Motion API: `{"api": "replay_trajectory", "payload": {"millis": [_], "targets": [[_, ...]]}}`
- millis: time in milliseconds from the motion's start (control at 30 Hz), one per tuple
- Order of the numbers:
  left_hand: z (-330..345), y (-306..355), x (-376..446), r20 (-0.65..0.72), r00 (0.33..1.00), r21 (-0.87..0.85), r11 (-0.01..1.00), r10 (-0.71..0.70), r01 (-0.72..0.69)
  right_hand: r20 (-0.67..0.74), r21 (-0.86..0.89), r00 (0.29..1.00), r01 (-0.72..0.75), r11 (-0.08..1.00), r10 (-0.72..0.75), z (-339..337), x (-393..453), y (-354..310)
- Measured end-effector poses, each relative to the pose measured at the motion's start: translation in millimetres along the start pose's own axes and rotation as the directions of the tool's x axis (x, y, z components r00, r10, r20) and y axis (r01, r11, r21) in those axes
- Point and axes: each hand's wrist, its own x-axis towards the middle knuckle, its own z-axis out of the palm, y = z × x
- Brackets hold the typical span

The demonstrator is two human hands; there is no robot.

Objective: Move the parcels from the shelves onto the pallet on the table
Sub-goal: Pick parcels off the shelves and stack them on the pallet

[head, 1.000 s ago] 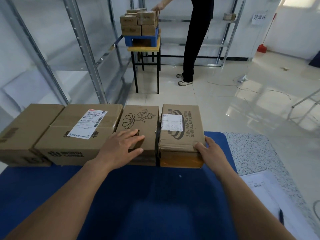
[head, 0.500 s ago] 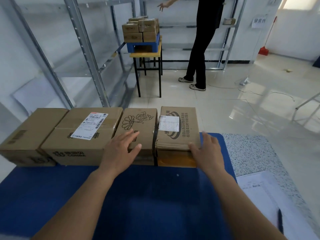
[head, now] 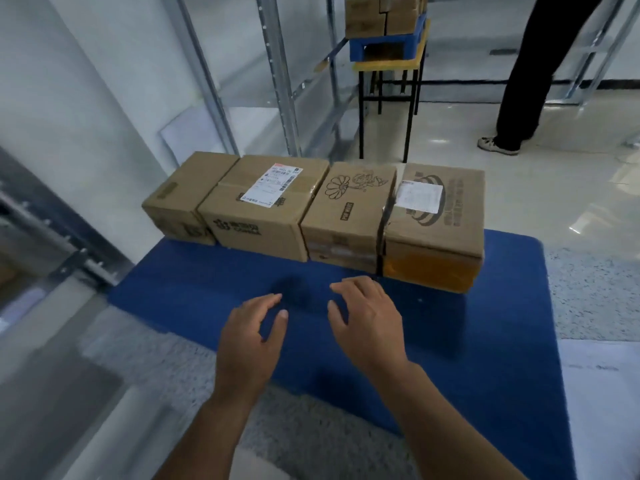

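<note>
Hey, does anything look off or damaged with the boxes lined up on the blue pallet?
Mostly tidy: four parcels sit side by side along the far edge of the blue pallet. The rightmost parcel looks worn, with a crumpled near-left corner and orange tape across its front. Both hands hover empty.

Bright, even indoor light, glare on the floor (head: 571,188) (edges motion-blurred, wide-angle bent).

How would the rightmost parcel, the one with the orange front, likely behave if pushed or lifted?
The rightmost parcel looks like stiff cardboard, so it probably keeps its shape. Sitting flat and broad on the blue pallet, it should slide rather than tip. Its glossy orange front may be slippery to grip.
</note>
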Motion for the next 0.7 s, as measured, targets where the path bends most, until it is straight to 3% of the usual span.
{"api": "replay_trajectory", "payload": {"millis": [167, 400, 500, 700], "targets": [[-25, -25, -28, -0.031, 0.995, 0.030, 0.995, -0.093, 0.093, 0.042, 0.010, 0.993, 0.114, 0.993, -0.114, 17, -9, -32], [-100, -66, -76, -0.200, 0.970, 0.161, 0.972, -0.136, 0.170, 0.109, 0.053, 0.954, 0.276, 0.960, -0.281, 48, -31, -116], [-145, -95, -116, -0.272, 0.935, 0.179, 0.942, -0.229, 0.283, 0.148, 0.072, 0.919, 0.358, 0.931, -0.365, 65, -56, -170], [-240, -158, -218, -0.465, 0.844, 0.238, 0.880, -0.269, 0.411, 0.287, 0.135, 0.806, 0.500, 0.855, -0.517, 93, -128, -288]]}}
